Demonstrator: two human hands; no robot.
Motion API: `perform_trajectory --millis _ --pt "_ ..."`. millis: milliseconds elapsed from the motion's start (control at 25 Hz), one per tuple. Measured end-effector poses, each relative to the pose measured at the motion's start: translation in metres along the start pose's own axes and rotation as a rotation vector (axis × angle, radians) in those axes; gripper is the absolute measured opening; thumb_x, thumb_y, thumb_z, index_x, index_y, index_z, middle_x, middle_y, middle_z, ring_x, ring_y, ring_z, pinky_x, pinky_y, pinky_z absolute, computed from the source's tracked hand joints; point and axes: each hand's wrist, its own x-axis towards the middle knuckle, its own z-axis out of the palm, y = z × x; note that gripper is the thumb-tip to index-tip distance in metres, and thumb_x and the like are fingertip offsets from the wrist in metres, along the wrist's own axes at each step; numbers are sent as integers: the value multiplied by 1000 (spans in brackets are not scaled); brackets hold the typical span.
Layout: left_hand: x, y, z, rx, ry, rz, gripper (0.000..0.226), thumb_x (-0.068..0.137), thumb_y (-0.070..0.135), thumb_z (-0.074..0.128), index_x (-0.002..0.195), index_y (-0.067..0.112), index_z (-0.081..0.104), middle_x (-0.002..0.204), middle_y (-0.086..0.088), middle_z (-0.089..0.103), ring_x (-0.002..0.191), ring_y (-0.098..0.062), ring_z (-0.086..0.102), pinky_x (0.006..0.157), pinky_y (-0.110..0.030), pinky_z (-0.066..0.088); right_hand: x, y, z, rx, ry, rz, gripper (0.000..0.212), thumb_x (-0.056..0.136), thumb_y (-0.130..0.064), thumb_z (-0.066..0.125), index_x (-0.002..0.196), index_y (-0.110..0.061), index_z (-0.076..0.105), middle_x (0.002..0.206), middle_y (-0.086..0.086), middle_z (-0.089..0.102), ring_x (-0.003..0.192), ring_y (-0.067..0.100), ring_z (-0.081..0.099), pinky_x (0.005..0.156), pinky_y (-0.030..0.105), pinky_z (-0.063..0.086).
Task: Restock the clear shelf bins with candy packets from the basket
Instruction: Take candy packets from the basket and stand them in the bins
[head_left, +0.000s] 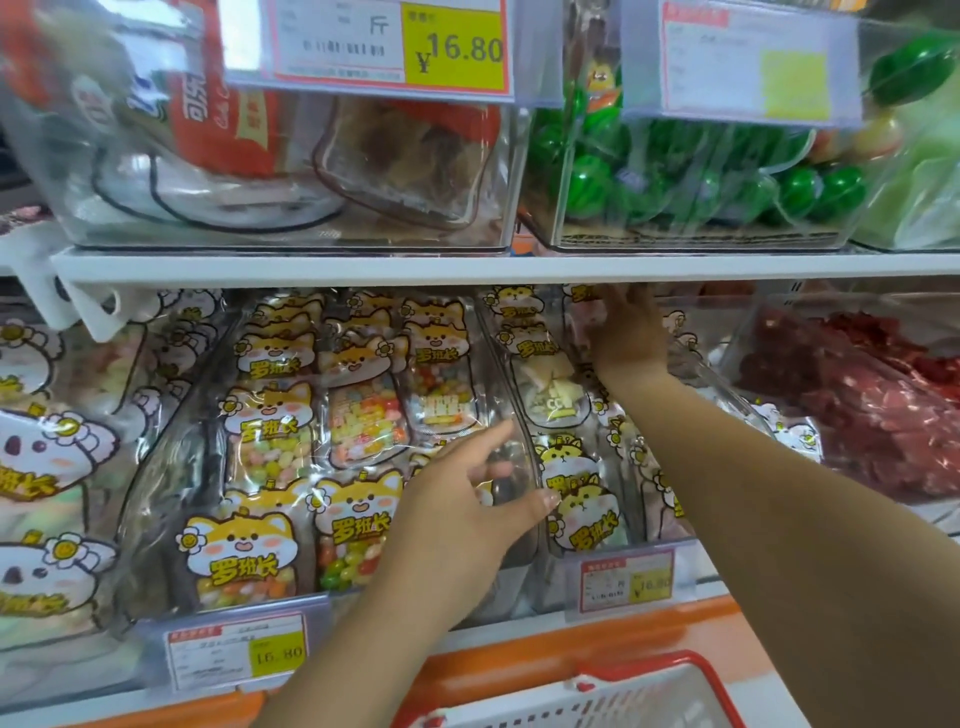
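At a sweets shelf (467, 267): reaching with the right hand (628, 338) far back into the right bin (722, 384), just under the white shelf board, fingers up against the tops of the cat-printed packets (587, 509) stacked there. Grip hidden behind the back of the hand, so cannot tell whether pinching a packet or only touching. Bracing with the left hand (467, 514) at the clear wall between that bin and the middle bin (166, 483), grip wide, fingers spread and straight, thumb toward the right bin, holding nothing. In the middle bin, rows of jellybean packets (270, 415) leaning back, overlapping front to rear. Below both arms, at the bottom edge, a white basket (675, 662) with a red rim, only partly in view, contents out of sight. On the bin fronts, price tags (236, 652) marked 16.80. Standing on the shelf, clear bins of green watermelon-striped sweets (587, 182) and red-labelled bags (223, 104). Farther right on the lower level, a bin of red sweets (857, 395).
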Motion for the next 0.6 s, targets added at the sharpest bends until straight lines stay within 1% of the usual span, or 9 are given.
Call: perform_trajectory --millis 40,120,200,280,320,400,440,520,600 --pt "0 0 -1 -8 -3 -6 66 81 37 76 137 49 44 119 26 58 92 25 46 75 -3 35 0 0 -7 21 -89 22 49 89 -3 53 136 -18 51 142 16 41 126 35 43 97 41 43" --pt "-2 2 -2 -31 -12 -13 65 81 36 76 137 47 45 118 23 60 95 19 49 79 -12 42 -2 0 -27 14 -205 39 53 91 2 47 140 -18 47 142 14 45 127 32 47 95 36 46" --pt "-8 4 -4 -21 -2 29 63 82 36 75 138 45 46 122 23 60 97 14 53 84 -16 47 -20 -7 -62 22 -229 59 46 93 1 43 138 -13 48 137 14 52 122 31 52 83 32 46" --pt "-24 8 -7 36 78 122 55 85 36 72 134 46 50 116 29 58 89 11 57 78 -13 49 -60 -8 -96 178 -155 54 36 95 -3 43 126 -10 58 122 13 61 108 30 58 73 26 39" --pt "-34 7 -8 65 125 183 47 86 35 70 129 46 54 111 29 59 87 9 59 77 -16 53 -87 -7 -110 349 -97 90 32 95 -4 44 120 -12 62 114 7 65 99 23 60 71 25 40" --pt "-61 0 -9 104 144 296 33 89 29 66 117 45 60 101 26 60 87 4 60 77 -24 56 -154 -5 -131 674 81 182 28 95 -5 45 106 -21 65 96 -10 65 77 0 57 64 15 42" --pt "-74 -8 -8 131 100 324 29 90 26 64 112 44 61 100 26 60 87 2 60 75 -25 55 -186 -3 -133 785 180 219 28 94 -4 46 99 -24 64 89 -12 63 70 -1 54 60 12 42" --pt "-99 -32 -3 215 -85 268 25 93 27 61 114 41 61 105 26 57 90 0 60 75 -25 54 -249 5 -121 847 307 302 28 88 -3 48 87 -28 60 81 -7 61 71 7 54 63 16 40" --pt "-118 -67 7 360 -293 95 33 98 29 56 130 36 54 122 19 52 104 -6 58 82 -27 52 -305 13 -90 768 268 425 29 84 -4 47 76 -31 52 76 -3 57 71 17 52 64 24 37"
